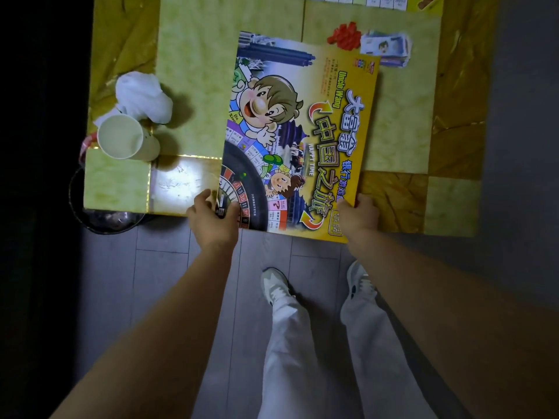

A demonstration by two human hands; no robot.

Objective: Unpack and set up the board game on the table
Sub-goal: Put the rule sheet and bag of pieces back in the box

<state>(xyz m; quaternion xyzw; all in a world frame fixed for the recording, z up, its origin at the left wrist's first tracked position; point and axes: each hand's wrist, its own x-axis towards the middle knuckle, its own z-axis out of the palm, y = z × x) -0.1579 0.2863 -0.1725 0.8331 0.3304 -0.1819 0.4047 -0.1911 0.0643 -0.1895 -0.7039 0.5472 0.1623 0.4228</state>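
My left hand (211,216) and right hand (360,213) hold the box (299,137) by its near edge. Left of my left hand the table (193,55) lies open as far as a paper cup (124,137) and crumpled tissue (142,95). Past the box's far end, red pieces (344,36) and a banknote stack (385,48) stand just beside it. Right of my right hand, open tabletop.

We see a white cup (125,137) just beside a crumpled tissue (142,95), and a dark bin (102,220) on the grey floor (163,267).
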